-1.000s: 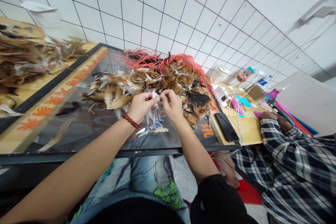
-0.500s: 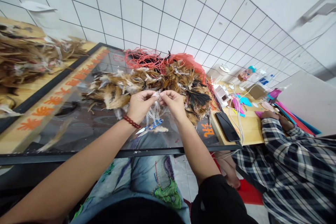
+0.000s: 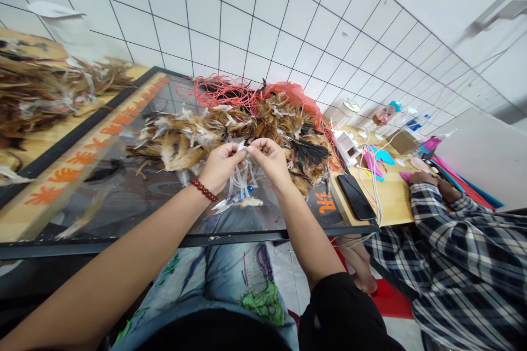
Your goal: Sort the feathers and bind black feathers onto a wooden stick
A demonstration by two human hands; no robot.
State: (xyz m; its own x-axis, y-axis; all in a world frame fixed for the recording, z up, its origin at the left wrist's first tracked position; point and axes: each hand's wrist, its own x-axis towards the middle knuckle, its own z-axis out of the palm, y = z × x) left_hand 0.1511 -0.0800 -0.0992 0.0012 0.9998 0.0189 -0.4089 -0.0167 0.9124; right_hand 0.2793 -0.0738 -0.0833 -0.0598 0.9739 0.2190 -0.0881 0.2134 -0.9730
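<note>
My left hand [image 3: 220, 165] and my right hand [image 3: 269, 158] meet above the glass table top [image 3: 135, 197], fingertips pinched together on a bundle of thin white strips [image 3: 242, 173] that hangs down between them. A red bead bracelet sits on my left wrist. Just behind the hands lies a big heap of brown and white feathers [image 3: 230, 131]. Small blue-handled scissors [image 3: 234, 199] rest on the glass under the hands.
Red cord and a red bag [image 3: 247, 93] lie behind the feathers. More feathers [image 3: 45, 88] pile at far left. At right, a person in a plaid sleeve [image 3: 457, 230] works at a wooden desk with a black phone [image 3: 356, 196], white cables and coloured paper.
Both hands have lifted slightly and stayed pinched on the white strips; the view has shifted a little. The person at right has barely moved.
</note>
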